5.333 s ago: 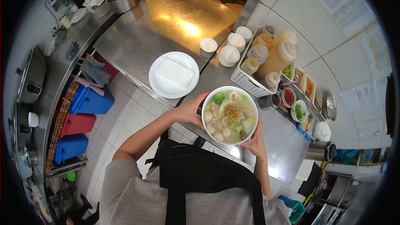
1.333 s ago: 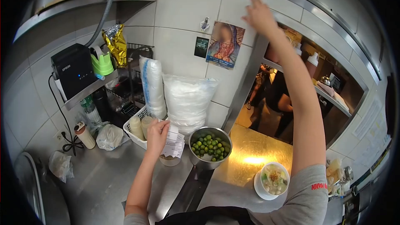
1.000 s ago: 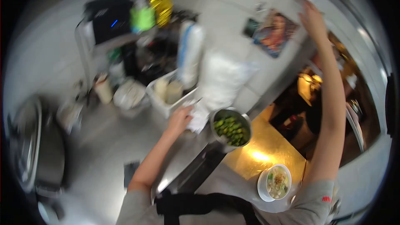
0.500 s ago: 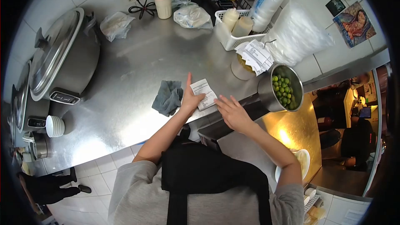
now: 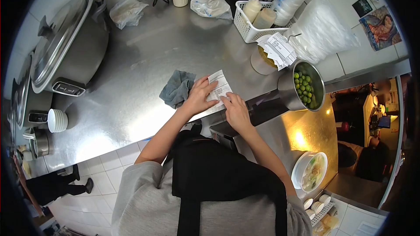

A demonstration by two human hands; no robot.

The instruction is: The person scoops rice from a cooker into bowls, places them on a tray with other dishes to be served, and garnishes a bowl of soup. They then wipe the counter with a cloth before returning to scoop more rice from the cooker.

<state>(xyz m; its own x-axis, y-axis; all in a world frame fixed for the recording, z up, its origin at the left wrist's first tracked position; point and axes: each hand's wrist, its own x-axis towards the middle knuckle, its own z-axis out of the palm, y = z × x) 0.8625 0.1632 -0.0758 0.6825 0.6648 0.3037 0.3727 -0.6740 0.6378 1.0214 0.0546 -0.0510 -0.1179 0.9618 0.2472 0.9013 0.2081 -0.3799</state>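
A printed paper receipt (image 5: pixel 222 83) is between my two hands, over the front part of the steel counter. My left hand (image 5: pixel 200 97) grips its left side, with fingers and thumb over the paper. At the lower right edge, my right hand (image 5: pixel 237 111) has its thumb and fingertips on the receipt. A crumpled grey-blue cloth (image 5: pixel 176 89) lies on the counter just left of my left hand.
Large lidded cookers (image 5: pixel 72 48) stand at left, near stacked white bowls (image 5: pixel 57 120). To the right are a tub (image 5: pixel 261 63) topped with paper slips, a metal container of limes (image 5: pixel 302 87) and a bowl of soup (image 5: pixel 313 172). A person's legs (image 5: pixel 65 183) show at lower left.
My right hand, apart from the receipt before, has come onto its lower right edge. My left fingers have moved from pointing forward to lying over the paper. The view has shifted slightly.
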